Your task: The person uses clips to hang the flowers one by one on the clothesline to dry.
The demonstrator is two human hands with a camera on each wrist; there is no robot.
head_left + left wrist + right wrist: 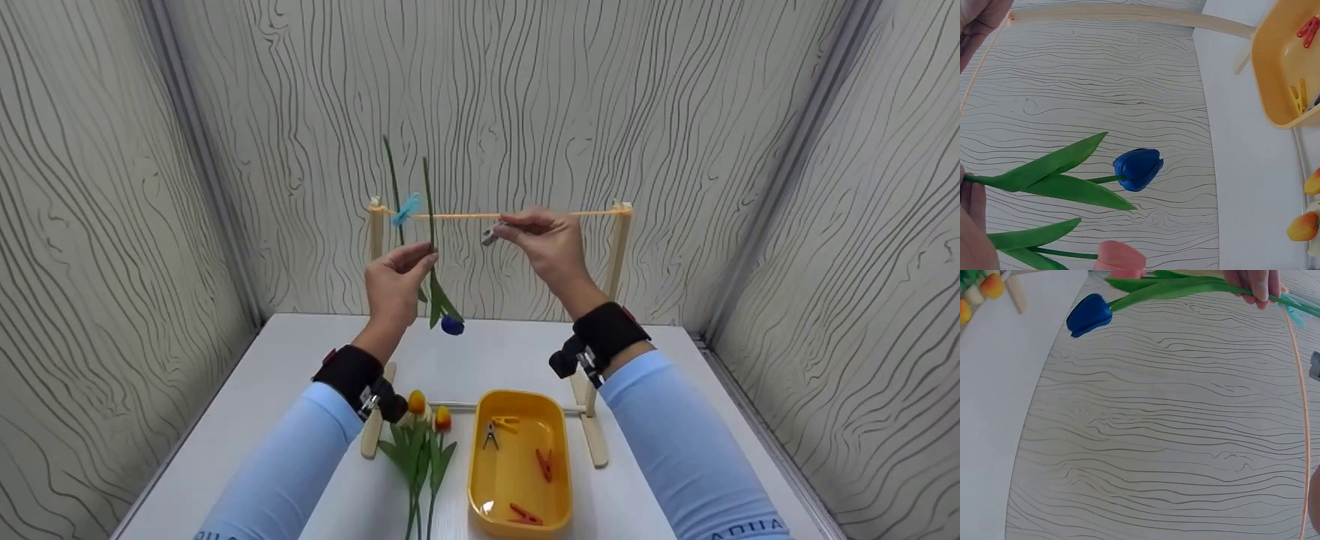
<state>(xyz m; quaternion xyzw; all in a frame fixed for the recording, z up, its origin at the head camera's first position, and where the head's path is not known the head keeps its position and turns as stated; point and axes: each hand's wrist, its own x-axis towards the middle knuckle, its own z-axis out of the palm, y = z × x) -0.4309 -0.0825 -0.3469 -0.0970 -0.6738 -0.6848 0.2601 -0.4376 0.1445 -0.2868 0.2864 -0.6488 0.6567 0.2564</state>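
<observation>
My left hand (420, 260) pinches the green stem of a blue tulip (452, 325) that hangs head down in front of the orange string (457, 216) of a wooden rack (619, 247). A blue clip (406, 208) pins a second stem to the string just left of it. That stem's pink flower (1122, 256) shows below the blue tulip (1139, 167) in the left wrist view. My right hand (508, 225) pinches a grey clip (490, 235) right at the string, a little to the right of the held stem.
A yellow tray (474, 480) near the front holds a yellow, a grey and red clips. Yellow and orange tulips (426, 420) lie on the white table (262, 390) left of the tray. Patterned walls close in at the back and both sides.
</observation>
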